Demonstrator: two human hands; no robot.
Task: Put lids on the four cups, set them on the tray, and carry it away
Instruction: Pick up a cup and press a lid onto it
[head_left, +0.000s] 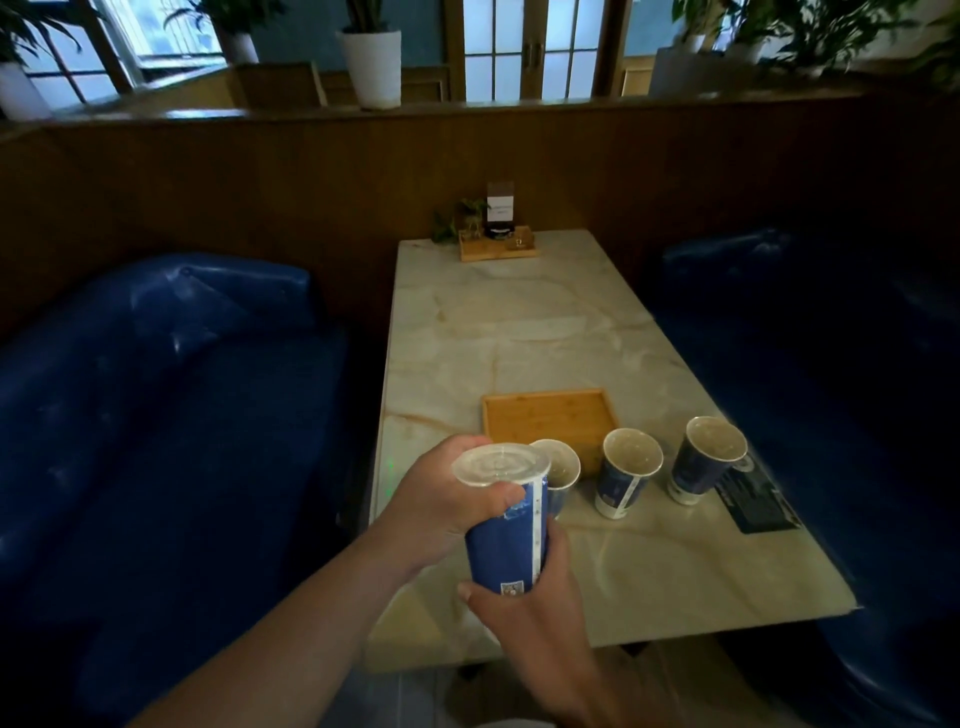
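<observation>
Over the near edge of the marble table (519, 338), the right hand (540, 613) wraps the base of a blue cup (506, 545) to steady it while the left hand (447, 499) curls around its rim, thumb against the clear lid (500, 464), apparently seating it. Three open cups (626, 475) wait upright in a row just this side of the wooden tray (545, 415), close by for loading, though no spare lids show.
</observation>
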